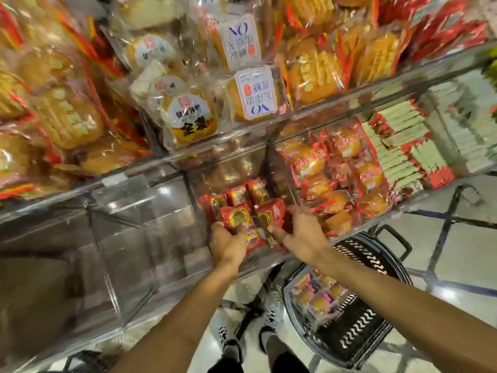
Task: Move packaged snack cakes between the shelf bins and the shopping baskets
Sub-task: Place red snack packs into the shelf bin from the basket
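Observation:
Both hands reach into a clear acrylic shelf bin (188,189) that holds several red-wrapped snack cakes (236,195). My left hand (227,242) grips a red pack (236,219) at the bin's front. My right hand (298,230) grips another red pack (270,215) beside it. On the floor at the lower right stands a black shopping basket (360,337) with several clear-wrapped golden cakes (320,294) inside, under my right forearm.
An empty-looking clear bin (129,238) sits left of the red packs. The bin to the right holds orange cakes in red-printed wrap (338,179), then green and red boxes (403,146). The upper shelf is packed with bagged cakes (188,117). My shoes (234,337) stand on tile.

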